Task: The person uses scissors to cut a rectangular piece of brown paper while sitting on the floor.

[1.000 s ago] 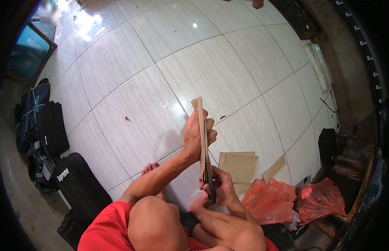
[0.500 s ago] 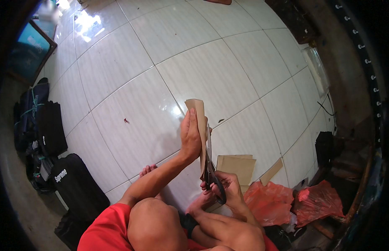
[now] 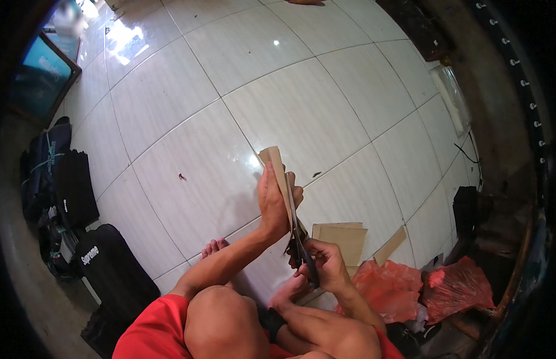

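Note:
My left hand (image 3: 274,197) grips a folded piece of brown cardboard (image 3: 272,157), holding it up above the tiled floor. Its thumb lies along the near face and the fingers wrap behind. In my right hand (image 3: 324,263) is a pair of scissors (image 3: 306,258) with dark handles. Their long metal blades point away from me and run along the right side of the cardboard, close to my left fingers. Whether the blades are parted is hard to make out. Several flat brown cardboard pieces (image 3: 344,239) lie on the floor beyond my right hand.
A narrow cardboard strip (image 3: 390,246) lies near red plastic bags (image 3: 385,290) at my right. Black cases (image 3: 113,263) and bundled dark bags line the left side. A blue framed panel (image 3: 45,72) leans at the far left. White tiles (image 3: 302,107) cover the floor.
The cardboard and my left hand have tilted and shifted slightly left. The scissors have turned with them, their blades now leaning further left. My right hand still holds the scissors.

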A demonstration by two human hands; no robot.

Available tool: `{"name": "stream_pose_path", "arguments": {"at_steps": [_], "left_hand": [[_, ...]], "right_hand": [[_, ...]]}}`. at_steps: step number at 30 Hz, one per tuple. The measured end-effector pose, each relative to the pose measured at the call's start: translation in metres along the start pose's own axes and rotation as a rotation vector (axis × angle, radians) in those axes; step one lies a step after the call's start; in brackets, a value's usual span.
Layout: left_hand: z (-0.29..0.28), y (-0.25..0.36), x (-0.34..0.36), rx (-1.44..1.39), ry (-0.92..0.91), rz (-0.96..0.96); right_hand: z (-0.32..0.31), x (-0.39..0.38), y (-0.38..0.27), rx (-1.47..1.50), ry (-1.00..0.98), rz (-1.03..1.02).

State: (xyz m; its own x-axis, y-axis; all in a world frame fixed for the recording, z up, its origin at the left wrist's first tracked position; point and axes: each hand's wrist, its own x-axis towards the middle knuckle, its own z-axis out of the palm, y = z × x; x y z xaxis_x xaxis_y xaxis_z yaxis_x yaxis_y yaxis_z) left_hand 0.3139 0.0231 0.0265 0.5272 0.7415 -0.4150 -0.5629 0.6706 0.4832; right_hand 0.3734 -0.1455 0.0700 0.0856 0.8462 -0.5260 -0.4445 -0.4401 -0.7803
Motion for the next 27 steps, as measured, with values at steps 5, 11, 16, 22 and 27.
{"name": "stream_pose_path", "arguments": {"at_steps": [5, 11, 16, 22, 27], "left_hand": [[-0.009, -0.002, 0.000, 0.001, -0.049, 0.008], [-0.005, -0.005, -0.003, -0.011, -0.062, -0.016], [-0.006, -0.008, -0.006, -0.009, -0.051, -0.012], [-0.005, -0.006, -0.008, -0.011, -0.032, 0.016], [-0.004, -0.003, -0.010, -0.010, -0.042, 0.031]], "right_hand": [[0.004, 0.003, 0.003, -0.112, 0.028, -0.030], [0.002, -0.001, 0.005, -0.192, 0.087, 0.004], [0.001, -0.001, 0.012, -0.094, 0.060, -0.032], [0.012, 0.003, 0.008, -0.018, 0.042, -0.090], [0.011, 0.002, 0.014, -0.041, 0.079, -0.024]]}}
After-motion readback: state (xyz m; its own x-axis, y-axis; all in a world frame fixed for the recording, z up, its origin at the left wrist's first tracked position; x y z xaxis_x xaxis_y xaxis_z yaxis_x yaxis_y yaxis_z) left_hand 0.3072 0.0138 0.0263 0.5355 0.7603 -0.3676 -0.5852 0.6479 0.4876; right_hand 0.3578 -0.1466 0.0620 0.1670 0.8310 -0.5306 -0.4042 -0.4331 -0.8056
